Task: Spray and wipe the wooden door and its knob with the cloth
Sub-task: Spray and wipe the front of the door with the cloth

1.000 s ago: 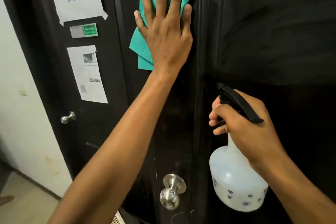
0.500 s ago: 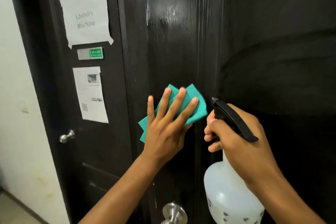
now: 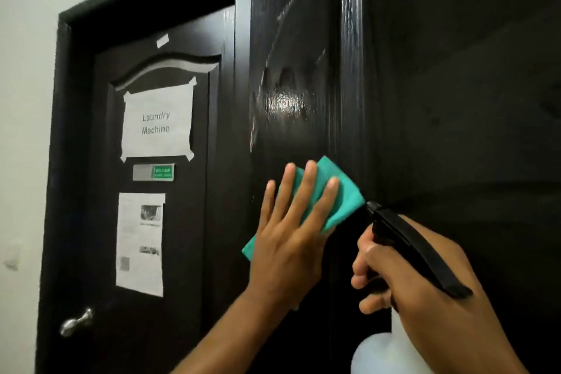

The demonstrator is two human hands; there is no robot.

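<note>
Pressing teal cloth (image 3: 340,194) flat against dark wooden door (image 3: 291,70) with straight-fingered left hand (image 3: 288,240), below the wet glare. Gripping white spray bottle (image 3: 382,349) by its black trigger head in right hand (image 3: 425,279), just right of cloth.

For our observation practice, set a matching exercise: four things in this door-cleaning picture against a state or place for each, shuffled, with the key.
Things:
1. cloth
2. spray bottle
3. Laundry Machine sign
4. knob

States or places:
A. taped on the far door's upper panel
B. pressed flat on the door by the left hand
C. silver, low on the far door
D. gripped in the right hand

Pairs: 1-B, 2-D, 3-A, 4-C
</note>
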